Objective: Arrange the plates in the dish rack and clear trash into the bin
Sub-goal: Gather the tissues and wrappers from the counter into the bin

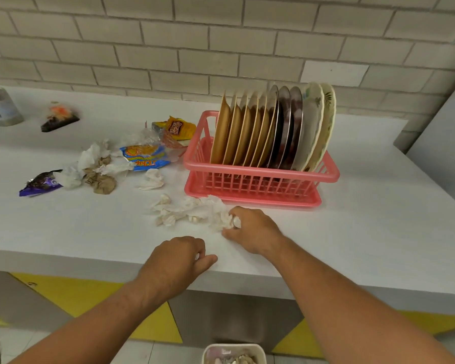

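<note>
- Already upright, gold, steel and floral plates (271, 130) fill the pink plastic dish rack (258, 177).
- Right hand (252, 229) grips crumpled white tissues (217, 215) beside it, likely bound for the white floor bin (233, 346).
- Left hand (179, 258) curled; its hold unclear.

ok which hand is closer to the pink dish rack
Right. The right hand grips crumpled tissue just in front of the pink dish rack; the left hand is further back and left, at the front edge of the counter.

Glossy pink plastic dish rack (258, 177), crumpled white paper tissues (195, 212), matt white counter (378, 206).
</note>
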